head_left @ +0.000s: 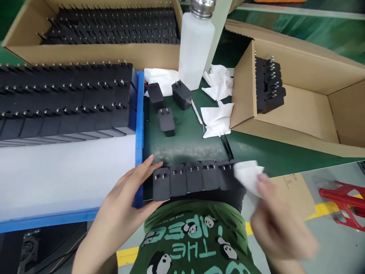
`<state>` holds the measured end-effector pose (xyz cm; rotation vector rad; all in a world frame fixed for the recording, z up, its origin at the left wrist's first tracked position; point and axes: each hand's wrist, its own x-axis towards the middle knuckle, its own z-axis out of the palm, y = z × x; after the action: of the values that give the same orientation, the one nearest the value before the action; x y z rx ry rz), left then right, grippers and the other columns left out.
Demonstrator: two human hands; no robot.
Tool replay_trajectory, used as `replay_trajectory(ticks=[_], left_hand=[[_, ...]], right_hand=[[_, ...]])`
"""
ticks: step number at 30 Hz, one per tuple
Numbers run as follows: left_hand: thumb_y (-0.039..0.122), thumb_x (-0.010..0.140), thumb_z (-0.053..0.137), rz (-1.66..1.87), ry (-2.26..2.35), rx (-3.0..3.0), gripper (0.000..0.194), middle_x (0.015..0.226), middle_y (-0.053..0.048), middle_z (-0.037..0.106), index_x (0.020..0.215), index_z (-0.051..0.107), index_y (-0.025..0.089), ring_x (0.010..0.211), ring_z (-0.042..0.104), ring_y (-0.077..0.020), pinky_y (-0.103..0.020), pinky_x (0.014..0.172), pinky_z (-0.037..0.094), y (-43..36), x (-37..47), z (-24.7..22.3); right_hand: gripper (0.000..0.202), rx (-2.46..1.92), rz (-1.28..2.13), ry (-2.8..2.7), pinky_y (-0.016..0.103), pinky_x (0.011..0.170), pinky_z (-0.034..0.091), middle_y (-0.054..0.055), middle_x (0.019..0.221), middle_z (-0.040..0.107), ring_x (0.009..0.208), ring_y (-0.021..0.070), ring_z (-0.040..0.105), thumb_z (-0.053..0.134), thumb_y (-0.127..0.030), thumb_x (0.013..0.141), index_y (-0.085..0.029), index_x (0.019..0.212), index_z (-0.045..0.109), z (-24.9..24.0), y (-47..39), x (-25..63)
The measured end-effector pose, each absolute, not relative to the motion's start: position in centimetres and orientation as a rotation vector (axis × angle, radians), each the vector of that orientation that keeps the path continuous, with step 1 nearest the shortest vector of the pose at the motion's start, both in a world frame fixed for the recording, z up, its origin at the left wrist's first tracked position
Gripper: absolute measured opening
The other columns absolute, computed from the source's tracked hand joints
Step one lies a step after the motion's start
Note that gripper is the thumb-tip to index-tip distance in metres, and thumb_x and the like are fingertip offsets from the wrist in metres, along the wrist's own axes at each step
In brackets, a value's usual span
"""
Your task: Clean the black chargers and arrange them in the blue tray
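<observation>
Several black two-pin chargers (194, 178) stand side by side in a row at the table's front edge, pins up. My left hand (128, 194) is at the row's left end, thumb and fingers apart around the leftmost charger (161, 186). At the right end, my right hand (278, 220), blurred, grips a white cloth (248, 175), which overlaps the view of the last charger. Behind the row, three loose chargers (167, 121) rest on the green mat (182, 146).
A blue-edged tray (139, 144) of chargers lies left. Behind are a full cardboard box (108, 55) and a white bottle (196, 47). Crumpled wipes (218, 118), tweezers (226, 146) and a white-handled tool (196, 113) lie centrally. An open carton (299, 140) with chargers stands right.
</observation>
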<state>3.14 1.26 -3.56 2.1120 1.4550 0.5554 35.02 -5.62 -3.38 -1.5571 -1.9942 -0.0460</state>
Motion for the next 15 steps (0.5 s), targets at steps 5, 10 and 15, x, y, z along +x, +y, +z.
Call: replay_trajectory(ticks=[5,10,15], left_hand=[[0.049,0.092,0.059,0.529,1.469,2.149,0.073,0.135,-0.001,0.063,0.155,0.026,0.033,0.126,0.059,-0.0305,-0.037,0.090,0.060,1.3,3.0,-3.6],[0.046,0.093,0.058,0.562,1.454,2.148,0.070,0.134,-0.003,0.064,0.155,0.027,0.034,0.121,0.063,-0.0284,-0.039,0.096,0.058,1.4,3.0,-3.8],[0.047,0.094,0.058,0.581,1.443,2.224,0.072,0.143,-0.003,0.057,0.156,0.022,0.034,0.127,0.058,-0.0295,-0.053,0.112,0.044,1.3,3.0,-2.8]], right_hand=[[0.059,-1.409,-0.175,-2.102,0.038,0.108,0.053,0.013,0.124,0.069,0.126,0.0236,0.061,0.045,0.009,0.083,-0.007,0.139,0.054,-5.7,-4.5,29.7],[0.039,-1.115,0.053,-2.260,0.036,0.112,0.050,0.012,0.130,0.066,0.129,0.0257,0.058,0.045,-0.009,0.092,-0.004,0.125,0.064,-3.6,-2.5,23.2],[0.038,-0.693,0.781,-2.333,0.016,0.101,0.055,-0.002,0.130,0.067,0.120,0.0084,0.063,0.037,-0.016,0.099,-0.016,0.127,0.063,0.5,-0.9,28.4]])
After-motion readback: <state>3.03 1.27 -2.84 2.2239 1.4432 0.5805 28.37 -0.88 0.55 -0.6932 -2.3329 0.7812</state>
